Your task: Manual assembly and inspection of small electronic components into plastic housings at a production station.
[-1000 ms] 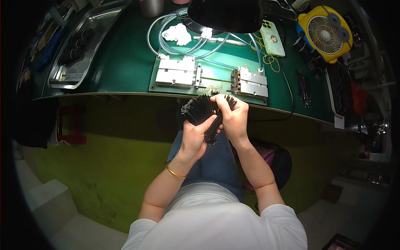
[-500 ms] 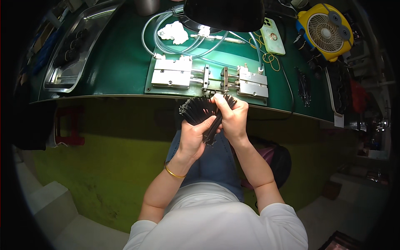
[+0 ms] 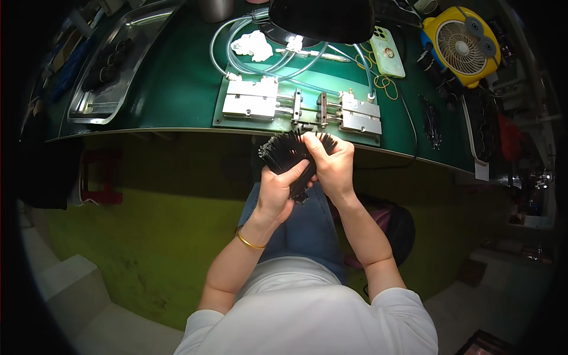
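A thick bundle of thin black wires (image 3: 283, 155), fanned out at its upper end with pale tips on the left, is held in front of the table edge. My left hand (image 3: 278, 189) is closed round its lower part, thumb lying across it. My right hand (image 3: 334, 163) grips the right side of the fan, thumb and fingers pinched near the upper ends. Just beyond the bundle sits a metal fixture with a left silver cylinder block (image 3: 251, 98), a right silver cylinder block (image 3: 360, 115) and two small upright jaws between them. The fingertips under the bundle are hidden.
A dark lamp head (image 3: 321, 21) overhangs the fixture. Clear air hoses (image 3: 222, 44) curl behind it, near crumpled white tissue (image 3: 252, 45). A phone (image 3: 387, 52), a yellow fan (image 3: 461, 47) and more black wires (image 3: 431, 123) lie right. A metal tray (image 3: 89, 109) stands left.
The view has shifted slightly, so the fixture appears a little to the right. Both hands keep their grip on the bundle, with hardly any movement.
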Available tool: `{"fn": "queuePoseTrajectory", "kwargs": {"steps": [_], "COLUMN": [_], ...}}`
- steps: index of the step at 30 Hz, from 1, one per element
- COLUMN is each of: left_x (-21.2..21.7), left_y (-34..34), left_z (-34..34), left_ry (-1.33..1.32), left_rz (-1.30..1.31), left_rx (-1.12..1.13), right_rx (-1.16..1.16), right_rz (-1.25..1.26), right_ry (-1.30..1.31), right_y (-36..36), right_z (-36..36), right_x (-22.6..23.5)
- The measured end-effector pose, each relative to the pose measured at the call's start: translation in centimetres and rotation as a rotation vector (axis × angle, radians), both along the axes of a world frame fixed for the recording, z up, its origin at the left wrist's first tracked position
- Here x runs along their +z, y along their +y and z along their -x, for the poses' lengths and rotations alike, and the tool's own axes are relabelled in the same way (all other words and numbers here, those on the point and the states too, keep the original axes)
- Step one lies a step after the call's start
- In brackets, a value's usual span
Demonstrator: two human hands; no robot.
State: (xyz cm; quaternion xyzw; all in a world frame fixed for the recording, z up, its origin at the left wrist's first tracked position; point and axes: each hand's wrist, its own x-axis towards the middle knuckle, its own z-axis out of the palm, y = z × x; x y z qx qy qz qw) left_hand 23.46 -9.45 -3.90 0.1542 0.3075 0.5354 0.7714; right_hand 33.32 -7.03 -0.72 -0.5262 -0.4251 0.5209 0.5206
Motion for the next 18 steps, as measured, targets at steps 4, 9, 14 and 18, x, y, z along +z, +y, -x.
{"fn": "queuePoseTrajectory", "kwargs": {"steps": [4, 9, 14, 18], "left_x": [0.23, -0.04, -0.02, -0.03], "left_y": [0.18, 0.45, 0.54, 0.53], "left_z": [-0.08, -0.22, -0.18, -0.26], "left_ry": [0.041, 0.047, 0.043, 0.023], "left_rz": [0.011, 0.018, 0.019, 0.012], "left_rx": [0.013, 0.021, 0.010, 0.008], "right_rx": [-0.016, -0.034, -0.050, -0.058], "right_rz": [0.015, 0.048, 0.062, 0.082], "right_ry": [0.015, 0.029, 0.057, 0.076], "right_y": [0.17, 0.55, 0.69, 0.69], "right_z": [-0.12, -0.15, -0.09, -0.14], "right_x": [-0.09, -0.66, -0.47, -0.59]}}
